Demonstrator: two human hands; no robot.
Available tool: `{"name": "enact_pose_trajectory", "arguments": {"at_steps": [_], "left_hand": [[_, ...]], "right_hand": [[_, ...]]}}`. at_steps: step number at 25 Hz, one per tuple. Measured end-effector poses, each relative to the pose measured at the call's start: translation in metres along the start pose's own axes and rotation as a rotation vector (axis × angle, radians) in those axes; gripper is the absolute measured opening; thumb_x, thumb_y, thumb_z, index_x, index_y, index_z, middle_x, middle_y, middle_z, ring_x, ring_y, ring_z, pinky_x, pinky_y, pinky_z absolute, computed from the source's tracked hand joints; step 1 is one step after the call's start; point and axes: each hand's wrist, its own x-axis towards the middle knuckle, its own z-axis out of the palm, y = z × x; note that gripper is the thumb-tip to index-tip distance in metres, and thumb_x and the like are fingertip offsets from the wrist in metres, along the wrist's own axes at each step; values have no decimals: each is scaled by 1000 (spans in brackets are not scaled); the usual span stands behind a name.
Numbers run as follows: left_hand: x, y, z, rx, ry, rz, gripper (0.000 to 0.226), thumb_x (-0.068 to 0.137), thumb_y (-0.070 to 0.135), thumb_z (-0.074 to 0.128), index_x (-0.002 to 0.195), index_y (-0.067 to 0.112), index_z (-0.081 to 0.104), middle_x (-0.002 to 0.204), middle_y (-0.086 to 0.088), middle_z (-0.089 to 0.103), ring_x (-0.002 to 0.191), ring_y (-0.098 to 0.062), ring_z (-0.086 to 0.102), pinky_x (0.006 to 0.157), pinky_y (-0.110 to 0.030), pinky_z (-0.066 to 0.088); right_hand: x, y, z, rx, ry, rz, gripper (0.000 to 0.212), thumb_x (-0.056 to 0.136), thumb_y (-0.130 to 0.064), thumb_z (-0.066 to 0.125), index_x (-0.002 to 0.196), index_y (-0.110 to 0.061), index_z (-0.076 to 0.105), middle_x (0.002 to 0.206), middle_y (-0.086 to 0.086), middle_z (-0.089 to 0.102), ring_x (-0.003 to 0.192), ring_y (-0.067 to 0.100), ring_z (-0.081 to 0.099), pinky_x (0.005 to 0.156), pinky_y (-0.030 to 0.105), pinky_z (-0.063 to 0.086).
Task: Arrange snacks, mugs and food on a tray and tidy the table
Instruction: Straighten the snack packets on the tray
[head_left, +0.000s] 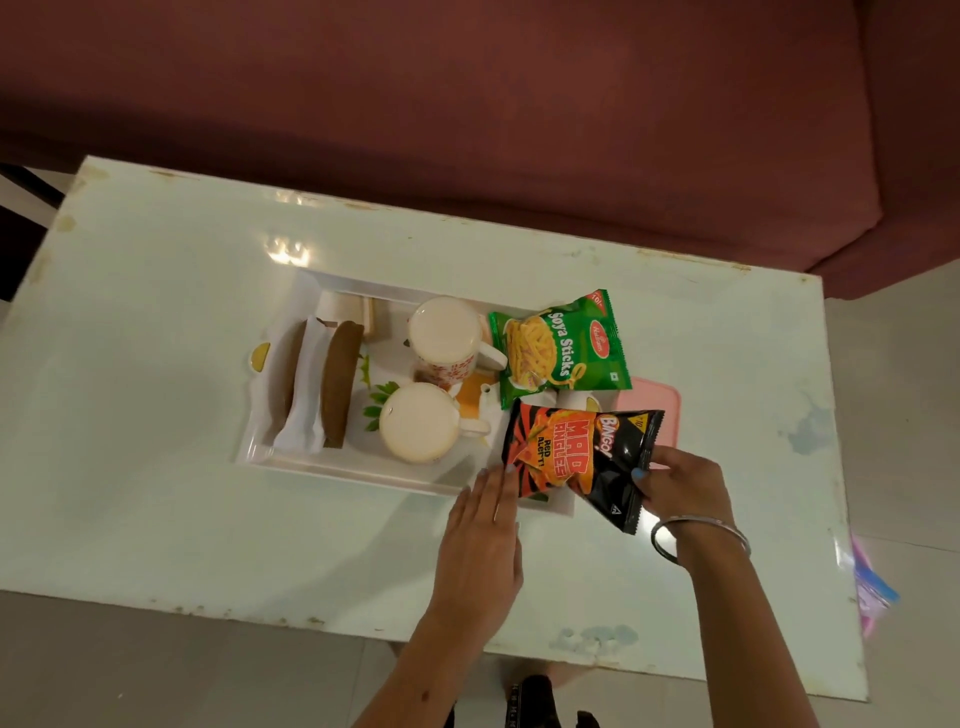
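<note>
A pale glass-topped table (156, 467) is seen from above, with a maroon sofa (467, 104) behind its far edge. Near the middle of the table a white rectangular tray (260, 447) is set. At the tray's left end two brown buns (340, 382) are laid lengthwise, with white paper (304, 410) folded between them. Behind them, at the far edge of the tray, a pale wedge of food (353, 312) is seen, though what it is cannot be told. Further right two mugs are stood on the tray: a patterned mug (445, 340) at the back and a plain white mug (421, 422) nearer the front, both filled with a pale liquid and with their handles turned to the right. Right of the patterned mug a green Soya Sticks packet (561, 345) is laid over the tray's right end. A pink lid-like object (654, 400) is partly covered beyond it, on the table.

Below the green packet a black and orange Mad Angles packet (582, 457) is held at the tray's front right corner. The left hand (480, 530) is laid flat, its fingers straight and close together, the fingertips touching the packet's left edge. The packet's right side is pinched by the right hand (685, 483), with thumb and fingers curled round it; a metal bangle (701, 535) is worn on that wrist. At the table's right edge a pink and blue object (872, 587) is seen, only partly in view.
</note>
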Motion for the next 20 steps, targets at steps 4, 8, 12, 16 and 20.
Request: {"name": "enact_pose_trajectory", "arguments": {"at_steps": [4,8,12,16,20], "left_hand": [[15,-9,4,208,-119,115,59,95,20,32,146,15,5,158,-3,-2,145,-18,3,114,-43,-13],[10,-16,5,308,-162,135,57,96,27,28,146,15,4,158,-4,2,145,-19,-1,104,-49,-26],[9,-13,4,236,-68,81,52,95,28,29,144,12,21,154,-6,24,144,-20,13,113,-46,-14],[-12,-11,-11,-7,60,4,43,90,18,47,131,9,47,135,-8,53,129,-23,44,115,-41,25],[-38,-25,-29,-174,223,-133,32,84,12,59,116,9,61,117,-6,65,109,-20,59,96,-31,44]], "right_hand": [[4,0,-2,-66,31,-10,29,78,-2,60,100,-17,71,78,7,63,77,31,58,67,27,42],[5,-2,-3,-131,69,-41,32,80,-4,59,106,-19,70,83,11,66,73,25,51,52,19,33],[9,-4,-5,-136,7,-30,33,81,-2,58,109,-15,68,92,15,67,83,32,59,77,31,47],[8,-5,-12,-161,-29,-30,31,80,-6,62,110,-14,67,103,17,69,95,36,64,87,37,50],[5,-16,-21,-206,70,-116,35,80,-15,67,114,-17,62,110,13,69,106,32,60,88,32,44]]}}
